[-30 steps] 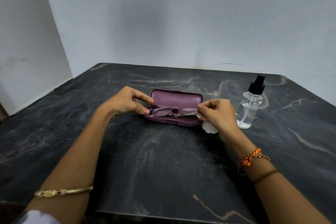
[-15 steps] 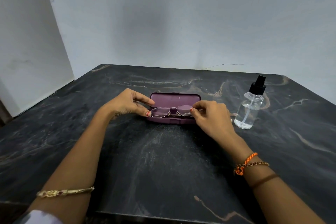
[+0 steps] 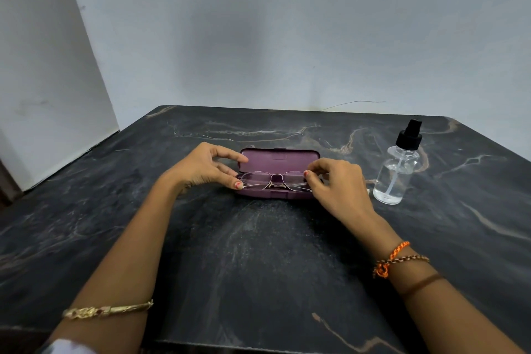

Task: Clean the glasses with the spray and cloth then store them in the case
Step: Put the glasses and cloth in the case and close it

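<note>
Pinching each end of the glasses [image 3: 277, 181], left hand [image 3: 205, 168] and right hand [image 3: 337, 181], probably to keep fingers off the lenses. Held level over the open case [image 3: 280, 158] at frame centre, likely for lowering in; spray bottle [image 3: 398, 174] parked aside at right.

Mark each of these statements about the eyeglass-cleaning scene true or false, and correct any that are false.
1. The purple glasses case lies open. True.
2. The spray bottle lies on its side. False: it stands upright, on the right-hand side of the case.
3. Both hands hold the eyeglasses, the left hand at one end and the right hand at the other. True.
4. The bottle's pump top is white. False: it is black.
5. The marble table is dark with pale veins. True.
</note>
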A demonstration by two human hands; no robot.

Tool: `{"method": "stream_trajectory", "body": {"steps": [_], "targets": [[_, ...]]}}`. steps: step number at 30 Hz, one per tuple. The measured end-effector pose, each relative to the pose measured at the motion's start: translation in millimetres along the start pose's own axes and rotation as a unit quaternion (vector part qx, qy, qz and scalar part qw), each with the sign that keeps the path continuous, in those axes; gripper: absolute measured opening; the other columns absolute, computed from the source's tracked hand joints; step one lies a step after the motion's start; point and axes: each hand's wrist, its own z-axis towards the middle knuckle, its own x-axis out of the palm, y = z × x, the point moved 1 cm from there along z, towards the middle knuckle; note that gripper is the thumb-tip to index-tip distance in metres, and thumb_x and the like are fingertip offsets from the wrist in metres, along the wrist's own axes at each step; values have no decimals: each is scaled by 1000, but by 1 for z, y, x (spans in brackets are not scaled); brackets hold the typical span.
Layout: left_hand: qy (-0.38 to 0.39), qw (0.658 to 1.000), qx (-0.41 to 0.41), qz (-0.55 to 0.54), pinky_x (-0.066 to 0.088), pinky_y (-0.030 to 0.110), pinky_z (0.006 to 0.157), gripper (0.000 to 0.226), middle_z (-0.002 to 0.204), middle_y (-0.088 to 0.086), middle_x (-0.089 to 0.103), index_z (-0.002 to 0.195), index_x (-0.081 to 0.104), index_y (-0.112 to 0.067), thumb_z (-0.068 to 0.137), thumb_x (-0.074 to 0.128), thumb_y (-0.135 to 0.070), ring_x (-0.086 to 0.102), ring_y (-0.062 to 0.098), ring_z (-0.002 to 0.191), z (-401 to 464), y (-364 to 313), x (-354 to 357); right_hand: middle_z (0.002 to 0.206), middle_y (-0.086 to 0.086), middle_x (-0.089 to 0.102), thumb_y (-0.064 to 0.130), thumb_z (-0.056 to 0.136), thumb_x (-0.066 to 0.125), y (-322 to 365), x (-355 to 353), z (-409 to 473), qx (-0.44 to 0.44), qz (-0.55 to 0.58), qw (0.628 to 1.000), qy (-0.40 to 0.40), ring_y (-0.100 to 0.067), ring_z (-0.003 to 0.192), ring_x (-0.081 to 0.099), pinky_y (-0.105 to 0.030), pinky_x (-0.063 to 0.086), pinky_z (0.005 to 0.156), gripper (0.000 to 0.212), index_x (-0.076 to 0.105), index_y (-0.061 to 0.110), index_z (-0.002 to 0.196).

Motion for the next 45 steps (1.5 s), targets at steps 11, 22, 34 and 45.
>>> {"method": "stream_trajectory", "body": {"steps": [11,22,34,45], "targets": [[5,999,23,-33,56,18,66,54,105,-15,62,96,66,-29,57,78,6,69,10,81,4,2,1,86,-9,72,20,85,56,-2,0,2,-20,-16,1000,3,-24,89,63,-36,50,77,19,69,8,93],[-25,999,13,-22,55,21,76,61,77,-5,74,111,63,-19,51,77,-22,69,8,75,4,-1,4,117,-13,62,-2,84,43,-10,-6,4,-52,-29,995,-79,-29,110,53,-35,41,91,34,58,5,114],[-305,908,188,218,52,34,77,26,109,13,57,105,67,-5,81,67,-13,56,25,97,13,-14,40,97,-17,65,-9,78,45,1,-24,1,-150,14,967,-205,-18,76,58,-17,43,68,28,63,-1,98],[-227,915,132,306,41,35,89,21,109,10,61,103,70,-12,82,66,-17,51,26,104,18,-23,47,94,-15,71,7,86,47,-18,-9,5,-29,-47,998,-43,-29,90,62,-34,47,75,24,69,4,94]]}}
